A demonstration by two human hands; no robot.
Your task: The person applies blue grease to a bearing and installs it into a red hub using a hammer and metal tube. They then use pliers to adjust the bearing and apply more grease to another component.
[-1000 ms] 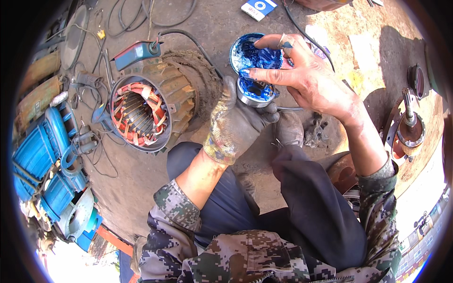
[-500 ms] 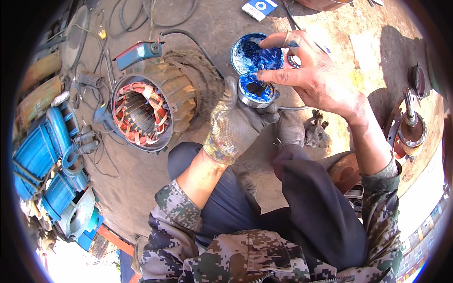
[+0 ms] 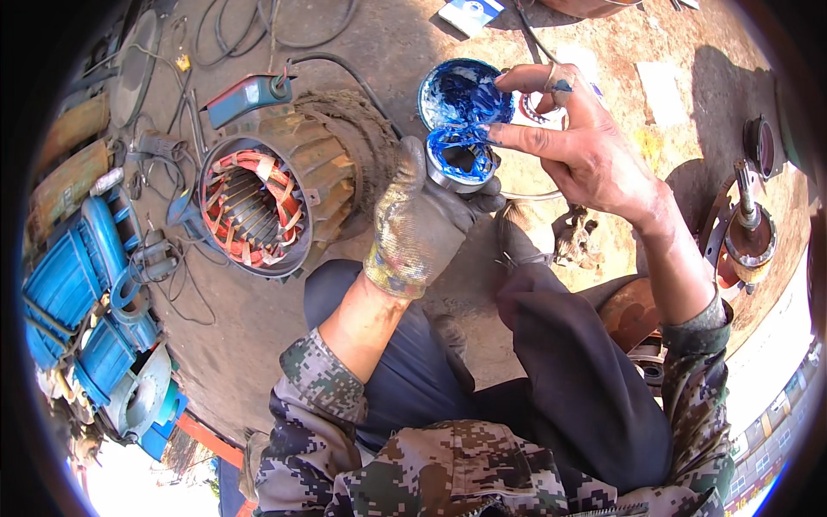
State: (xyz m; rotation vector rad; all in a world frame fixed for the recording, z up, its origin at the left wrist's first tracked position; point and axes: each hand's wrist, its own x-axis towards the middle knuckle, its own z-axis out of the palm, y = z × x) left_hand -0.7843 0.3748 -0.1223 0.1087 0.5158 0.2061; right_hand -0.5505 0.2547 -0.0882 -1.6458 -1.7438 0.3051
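My left hand (image 3: 422,226), in a dirty, greyish work glove, holds a metal ring bearing (image 3: 454,179) level, its fingers wrapped round the outer side. Blue grease coats the top of the bearing around its dark central hole. Just beyond it stands a round tub (image 3: 421,103) of blue grease (image 3: 465,93). My bare right hand (image 3: 590,142) reaches over from the right, two fingers stretched out and apart. One fingertip touches the grease at the bearing's far edge; the other is at the tub's right side. Its remaining fingers are partly hidden.
A motor housing (image 3: 332,164) with red-wrapped windings (image 3: 215,177) lies left of my hands, a blue terminal box (image 3: 248,99) on it. Blue motor parts (image 3: 65,276) are piled at far left. A shafted rotor part (image 3: 749,224) stands at right. Cables (image 3: 258,34) cross the floor.
The bearing and my left hand have shifted slightly left and down. My right hand's fingers have moved slightly right, and grease now bridges the bearing's far edge and the fingertip.
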